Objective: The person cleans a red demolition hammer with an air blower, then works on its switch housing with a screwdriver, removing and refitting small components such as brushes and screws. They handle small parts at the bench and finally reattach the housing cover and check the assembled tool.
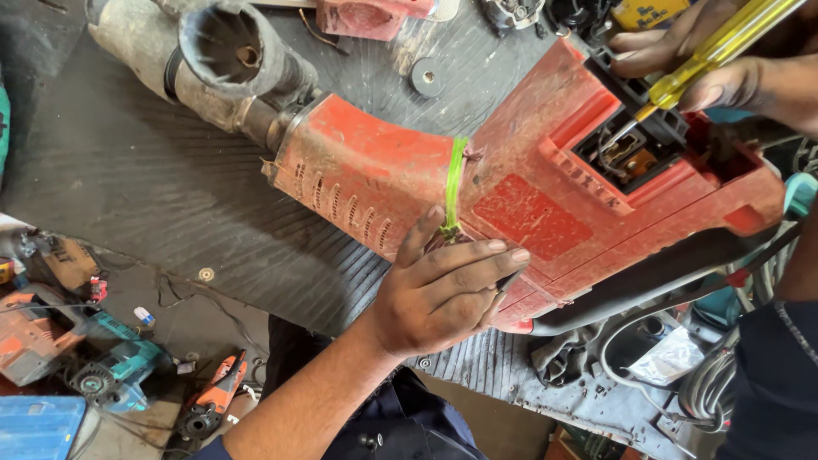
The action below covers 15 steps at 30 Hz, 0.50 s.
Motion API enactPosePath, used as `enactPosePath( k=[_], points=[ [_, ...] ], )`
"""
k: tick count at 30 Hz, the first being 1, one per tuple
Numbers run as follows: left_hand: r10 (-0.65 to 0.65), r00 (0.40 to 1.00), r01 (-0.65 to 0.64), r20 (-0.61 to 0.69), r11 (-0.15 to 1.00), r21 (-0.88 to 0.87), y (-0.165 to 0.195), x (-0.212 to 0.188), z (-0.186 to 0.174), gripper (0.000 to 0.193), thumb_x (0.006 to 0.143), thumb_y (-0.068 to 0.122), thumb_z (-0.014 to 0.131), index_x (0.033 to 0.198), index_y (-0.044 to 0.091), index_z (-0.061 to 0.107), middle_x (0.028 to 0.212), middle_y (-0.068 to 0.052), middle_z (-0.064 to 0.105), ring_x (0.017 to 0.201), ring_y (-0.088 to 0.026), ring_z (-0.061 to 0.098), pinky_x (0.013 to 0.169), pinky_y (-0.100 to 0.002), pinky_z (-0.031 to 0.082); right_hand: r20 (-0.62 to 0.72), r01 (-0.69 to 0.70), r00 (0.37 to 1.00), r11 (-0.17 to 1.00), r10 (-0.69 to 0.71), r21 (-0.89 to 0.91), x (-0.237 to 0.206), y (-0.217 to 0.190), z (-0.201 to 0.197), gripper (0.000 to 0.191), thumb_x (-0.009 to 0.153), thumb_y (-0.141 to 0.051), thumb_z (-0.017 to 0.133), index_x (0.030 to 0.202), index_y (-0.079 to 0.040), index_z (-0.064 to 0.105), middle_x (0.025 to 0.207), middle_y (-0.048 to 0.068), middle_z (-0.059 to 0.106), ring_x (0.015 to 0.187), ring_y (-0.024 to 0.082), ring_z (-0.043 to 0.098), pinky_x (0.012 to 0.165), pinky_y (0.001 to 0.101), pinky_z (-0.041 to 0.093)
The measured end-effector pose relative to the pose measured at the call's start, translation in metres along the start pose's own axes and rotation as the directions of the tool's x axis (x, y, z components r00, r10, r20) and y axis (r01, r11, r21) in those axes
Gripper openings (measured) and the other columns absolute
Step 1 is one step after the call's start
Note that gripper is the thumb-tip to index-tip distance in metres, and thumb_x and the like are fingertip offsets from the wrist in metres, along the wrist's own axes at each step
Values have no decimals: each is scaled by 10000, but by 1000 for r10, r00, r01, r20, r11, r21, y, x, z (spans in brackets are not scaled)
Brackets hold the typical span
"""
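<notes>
Now both hands bracket the red hammer drill [528, 196], left hand [439, 294] bracing, right hand [707, 60] probing

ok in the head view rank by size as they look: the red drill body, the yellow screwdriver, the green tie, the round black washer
1. red drill body, by far the largest.
2. yellow screwdriver, though its handle runs out of frame.
3. green tie and round black washer: the tie is longer but thin, the washer wider, so too close to rank.
</notes>
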<state>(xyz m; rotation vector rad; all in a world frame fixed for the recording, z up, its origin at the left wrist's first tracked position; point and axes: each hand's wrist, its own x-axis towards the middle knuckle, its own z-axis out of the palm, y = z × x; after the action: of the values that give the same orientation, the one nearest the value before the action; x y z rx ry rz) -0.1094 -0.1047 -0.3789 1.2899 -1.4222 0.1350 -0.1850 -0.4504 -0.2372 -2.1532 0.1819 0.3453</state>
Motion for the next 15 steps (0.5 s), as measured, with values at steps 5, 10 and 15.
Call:
enactPosePath(
  k=[5,10,15],
  points=[
    [-2,1000,2,-26,1000,18,-1,1,3,246,1020,117,761,956,167,529,1294,42,730,1251,-131,658,1284,-530,246,-80,145,986,989,-148,-43,-7,-35,3,169,937,-123,646,1021,-9,554,1005,154,686,1199,284,686,1121,498,476],
    [-26,999,24,-38,998,-52,0,7,-1,260,990,96,773,972,150,519,1255,2,745,1208,-163,686,1258,-513,284,-194,229,950,969,-242,-89,-16,-81,14,159,938,-96,659,1010,-8,547,971,149,684,1169,272,708,1132,497,489],
    [-136,984,122,-118,986,-118,30,28,-18,271,894,37,721,960,108,468,1144,-101,747,1009,-220,720,1165,-564,414,-342,107,930,989,-137,-105,-33,-126,39,204,886,21,709,1006,34,546,1006,181,700,1169,277,727,1102,435,514]
  ],
)
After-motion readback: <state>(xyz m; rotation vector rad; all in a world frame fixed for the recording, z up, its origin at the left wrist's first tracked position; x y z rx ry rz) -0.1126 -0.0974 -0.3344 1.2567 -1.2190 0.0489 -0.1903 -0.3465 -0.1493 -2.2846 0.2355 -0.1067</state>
